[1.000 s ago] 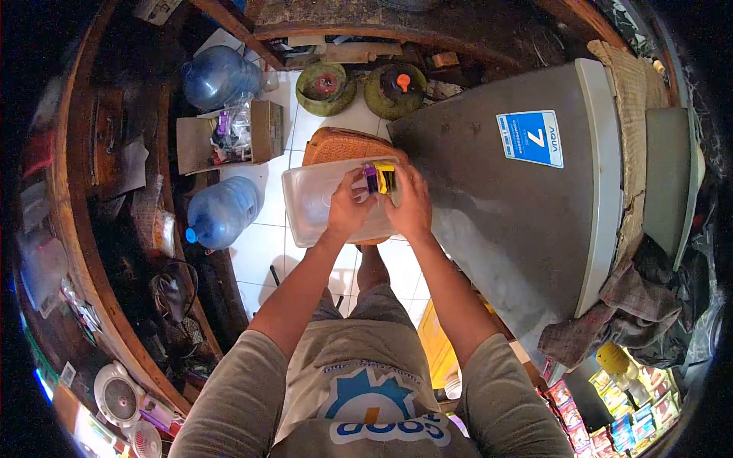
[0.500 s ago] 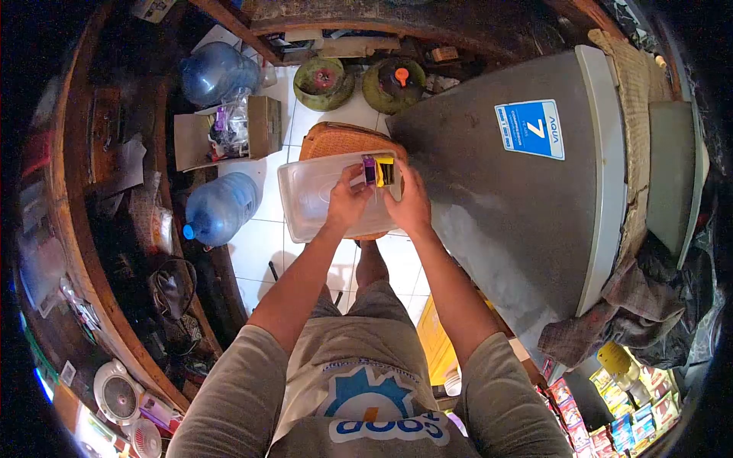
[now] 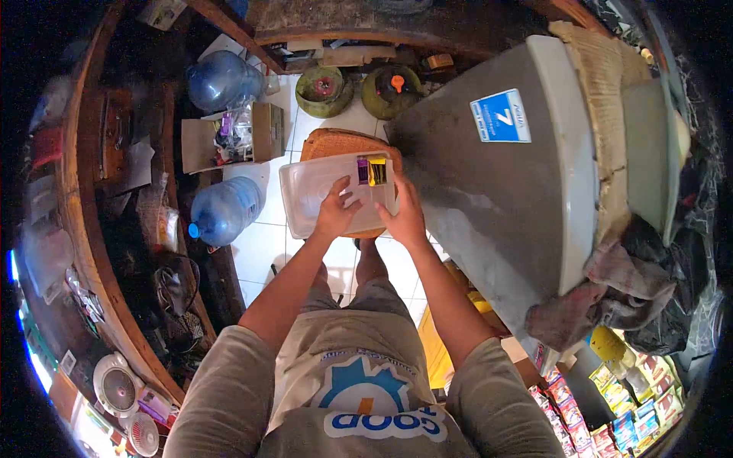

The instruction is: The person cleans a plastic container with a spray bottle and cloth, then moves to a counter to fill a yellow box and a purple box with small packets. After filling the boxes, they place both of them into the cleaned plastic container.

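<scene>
A clear plastic container [image 3: 301, 216] rests on an orange woven stool [image 3: 328, 141] in front of my legs. In its far right corner stand a purple packet [image 3: 363, 171] and a yellow-and-black packet [image 3: 377, 172], side by side. My left hand [image 3: 336, 211] is over the middle of the container, fingers spread and nothing in them. At the container's right side is my right hand [image 3: 405, 214], its thumb and fingers apart just nearer to me than the packets. Neither hand touches the packets.
A grey fridge [image 3: 504, 191] stands close on the right. To the left are an open cardboard box [image 3: 267, 131] and large blue water bottles [image 3: 227, 210]. Two green gas cylinders [image 3: 324, 91] stand behind the stool. Wooden shelving [image 3: 84, 237] lines the left side.
Both hands have let go of the purple and yellow packets and drawn back toward me, fingers opening. The packets now sit in the container's far right corner.
</scene>
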`<state>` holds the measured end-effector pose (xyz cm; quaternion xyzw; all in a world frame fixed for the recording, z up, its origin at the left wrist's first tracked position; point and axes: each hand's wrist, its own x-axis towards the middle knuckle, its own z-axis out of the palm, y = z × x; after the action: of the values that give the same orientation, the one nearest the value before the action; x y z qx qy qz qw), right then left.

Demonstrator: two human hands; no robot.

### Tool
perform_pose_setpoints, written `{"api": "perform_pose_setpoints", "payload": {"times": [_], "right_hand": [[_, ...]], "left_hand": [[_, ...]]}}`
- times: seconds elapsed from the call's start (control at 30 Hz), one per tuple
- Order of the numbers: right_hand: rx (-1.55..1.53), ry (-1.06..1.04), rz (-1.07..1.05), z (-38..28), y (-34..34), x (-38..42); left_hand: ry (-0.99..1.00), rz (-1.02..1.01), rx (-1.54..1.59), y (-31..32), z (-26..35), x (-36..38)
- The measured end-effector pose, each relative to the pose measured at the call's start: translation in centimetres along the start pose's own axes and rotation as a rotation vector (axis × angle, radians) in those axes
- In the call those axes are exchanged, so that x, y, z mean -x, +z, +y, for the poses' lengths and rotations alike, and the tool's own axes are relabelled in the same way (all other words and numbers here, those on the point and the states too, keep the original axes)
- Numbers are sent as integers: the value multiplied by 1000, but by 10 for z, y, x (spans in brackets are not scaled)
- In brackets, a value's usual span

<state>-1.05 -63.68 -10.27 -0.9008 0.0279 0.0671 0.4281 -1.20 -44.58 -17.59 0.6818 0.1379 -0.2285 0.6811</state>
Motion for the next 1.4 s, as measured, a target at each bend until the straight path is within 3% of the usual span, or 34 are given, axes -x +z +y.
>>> {"api": "perform_pose_setpoints", "payload": {"times": [0.23, 0.3, 0.53, 0.73, 0.9, 1.13, 1.4], "right_hand": [[-153, 52, -66, -51, -38, 39], [-280, 120, -106, -62, -46, 44], [-292, -8, -248, -115, -69, 24], [-353, -90, -352, -177, -66, 10], [-392, -79, -448, -211, -30, 30], [-440, -88, -685, -276, 70, 68], [-426, -283, -1092, -407, 160, 96]], "left_hand": [[-21, -66, -13, -29, 62, 94], [-118, -22, 34, -30, 99, 122], [37, 83, 15, -37, 131, 177], [189, 159, -237, -76, 185, 229], [257, 258, -309, -148, 194, 294], [193, 493, -328, -249, 150, 395], [113, 642, -298, -285, 137, 484]]}}
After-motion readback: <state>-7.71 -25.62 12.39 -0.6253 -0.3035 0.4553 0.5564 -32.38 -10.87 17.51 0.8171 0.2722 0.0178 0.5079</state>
